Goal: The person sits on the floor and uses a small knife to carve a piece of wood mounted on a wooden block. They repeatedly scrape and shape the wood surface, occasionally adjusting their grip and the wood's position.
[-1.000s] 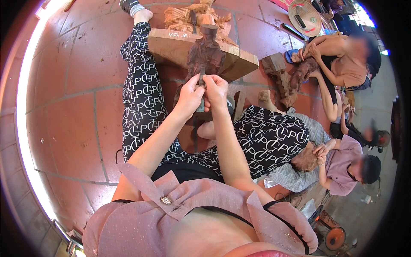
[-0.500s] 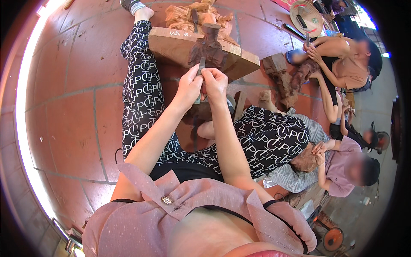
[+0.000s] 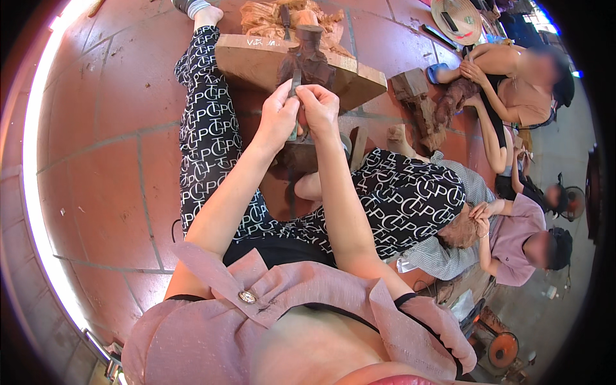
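A dark brown carved wooden figure (image 3: 309, 59) stands in front of me against a thick pale wooden block. Both hands are closed round a narrow, flat metal hand tool (image 3: 296, 79), perhaps a chisel or file, whose far end points at the figure. My left hand (image 3: 277, 120) wraps the tool's greenish lower part. On its other side, the fingertips of my right hand (image 3: 321, 110) pinch the metal near the figure. Whether the tip touches the wood is hard to make out. The figure's lower part is hidden behind my hands.
Lighter carved wood (image 3: 260, 22) lies on the thick wooden block (image 3: 240, 58), with a dark-handled tool upright beside it. My outstretched leg (image 3: 208, 128) borders the left. To the right are rough wood pieces (image 3: 414, 102), a conical hat (image 3: 457, 22) and people working on carvings.
My hands and the tool have moved slightly forward along the figure, while the whole view has shifted a little. The person at upper right has lowered the tool-holding hand onto their carving.
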A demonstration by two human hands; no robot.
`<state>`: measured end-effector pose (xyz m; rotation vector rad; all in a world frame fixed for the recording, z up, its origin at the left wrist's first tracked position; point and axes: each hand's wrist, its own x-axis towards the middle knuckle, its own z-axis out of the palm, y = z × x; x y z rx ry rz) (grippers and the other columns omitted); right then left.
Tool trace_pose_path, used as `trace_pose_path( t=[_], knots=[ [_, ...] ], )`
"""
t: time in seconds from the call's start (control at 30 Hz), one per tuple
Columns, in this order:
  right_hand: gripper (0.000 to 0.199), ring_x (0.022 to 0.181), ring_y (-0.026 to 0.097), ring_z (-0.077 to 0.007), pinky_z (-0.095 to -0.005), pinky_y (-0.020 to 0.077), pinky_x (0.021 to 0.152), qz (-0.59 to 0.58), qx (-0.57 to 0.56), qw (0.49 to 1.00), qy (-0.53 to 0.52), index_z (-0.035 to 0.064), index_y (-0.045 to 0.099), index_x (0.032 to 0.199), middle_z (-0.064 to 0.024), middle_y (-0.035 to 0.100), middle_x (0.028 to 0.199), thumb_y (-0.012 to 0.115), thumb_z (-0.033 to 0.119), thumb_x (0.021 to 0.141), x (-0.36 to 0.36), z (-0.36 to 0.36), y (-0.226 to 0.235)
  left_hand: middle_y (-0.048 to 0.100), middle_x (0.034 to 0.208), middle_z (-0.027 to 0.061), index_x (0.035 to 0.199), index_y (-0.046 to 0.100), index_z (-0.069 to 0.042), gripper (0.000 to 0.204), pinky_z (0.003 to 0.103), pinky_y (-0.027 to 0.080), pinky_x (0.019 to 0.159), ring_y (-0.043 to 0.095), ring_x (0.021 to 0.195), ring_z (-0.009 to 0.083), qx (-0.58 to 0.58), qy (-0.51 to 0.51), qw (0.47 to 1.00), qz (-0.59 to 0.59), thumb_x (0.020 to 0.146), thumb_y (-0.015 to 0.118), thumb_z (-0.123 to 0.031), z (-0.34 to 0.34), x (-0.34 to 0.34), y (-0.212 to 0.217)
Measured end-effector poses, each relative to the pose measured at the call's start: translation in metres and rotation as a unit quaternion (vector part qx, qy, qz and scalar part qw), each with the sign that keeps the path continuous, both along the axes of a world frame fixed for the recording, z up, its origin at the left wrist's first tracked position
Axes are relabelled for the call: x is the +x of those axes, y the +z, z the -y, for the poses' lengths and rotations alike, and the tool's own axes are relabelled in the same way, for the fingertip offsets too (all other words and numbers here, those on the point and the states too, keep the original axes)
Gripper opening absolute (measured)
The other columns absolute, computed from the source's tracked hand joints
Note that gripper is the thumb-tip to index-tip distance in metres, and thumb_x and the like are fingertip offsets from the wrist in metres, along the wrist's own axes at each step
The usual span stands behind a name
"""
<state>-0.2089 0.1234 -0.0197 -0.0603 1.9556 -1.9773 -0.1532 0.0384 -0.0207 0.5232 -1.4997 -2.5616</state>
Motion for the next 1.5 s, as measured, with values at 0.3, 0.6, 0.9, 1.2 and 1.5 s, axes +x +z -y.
trace_pose_path(
  t=[0.3, 0.6, 0.9, 1.2, 1.5],
  knots=[
    [0.016, 0.036, 0.042, -0.0080, -0.0227, 0.0288, 0.034, 0.069, 0.006, 0.997, -0.041, -0.0005, 0.061, 0.075, -0.0028, 0.054, 0.056, 0.059, 0.013, 0.084, 0.021, -0.024, -0.003, 0.056, 0.072, 0.0027, 0.122, 0.050, -0.007, 0.030, 0.021, 0.041, 0.037, 0.050, 0.044, 0.0083, 0.089, -0.129, 0.987, 0.037, 0.094, 0.042, -0.014, -0.006, 0.023, -0.002],
    [0.015, 0.039, 0.043, -0.0075, -0.0230, 0.0307, 0.035, 0.055, -0.040, 0.998, 0.003, 0.0002, 0.060, 0.077, -0.0011, 0.053, 0.058, 0.059, 0.013, 0.085, 0.016, -0.014, -0.014, 0.055, 0.078, 0.0005, 0.127, 0.049, -0.004, 0.035, 0.020, 0.044, 0.047, 0.052, 0.055, 0.0063, -0.021, -0.065, 0.998, -0.002, 0.093, 0.044, -0.009, -0.003, 0.024, -0.009],
    [0.016, 0.038, 0.044, -0.0070, -0.0216, 0.0318, 0.032, 0.076, -0.025, 0.997, -0.003, 0.0030, 0.060, 0.072, -0.0010, 0.055, 0.058, 0.061, 0.013, 0.085, 0.009, -0.024, -0.018, 0.055, 0.073, 0.0033, 0.110, 0.052, -0.001, 0.022, 0.024, 0.042, 0.049, 0.052, 0.055, 0.0089, -0.016, -0.037, 0.999, -0.029, 0.091, 0.044, -0.005, -0.018, 0.009, -0.021],
    [0.019, 0.037, 0.042, -0.0063, -0.0205, 0.0309, 0.032, 0.046, -0.034, 0.998, 0.006, 0.0022, 0.060, 0.072, -0.0011, 0.055, 0.057, 0.060, 0.015, 0.086, 0.003, -0.011, -0.010, 0.056, 0.074, 0.0021, 0.109, 0.055, 0.000, 0.021, 0.024, 0.041, 0.049, 0.050, 0.057, 0.0072, -0.086, 0.028, 0.994, -0.059, 0.091, 0.045, -0.006, -0.012, -0.002, -0.020],
    [0.019, 0.036, 0.043, -0.0089, -0.0236, 0.0319, 0.030, 0.081, -0.058, 0.995, -0.011, 0.0012, 0.058, 0.070, -0.0018, 0.053, 0.057, 0.062, 0.014, 0.083, 0.007, -0.013, -0.007, 0.055, 0.075, -0.0005, 0.112, 0.056, -0.002, 0.023, 0.021, 0.041, 0.049, 0.050, 0.056, 0.0052, -0.076, -0.023, 0.997, -0.017, 0.092, 0.045, -0.006, -0.010, 0.009, -0.008]
  ],
)
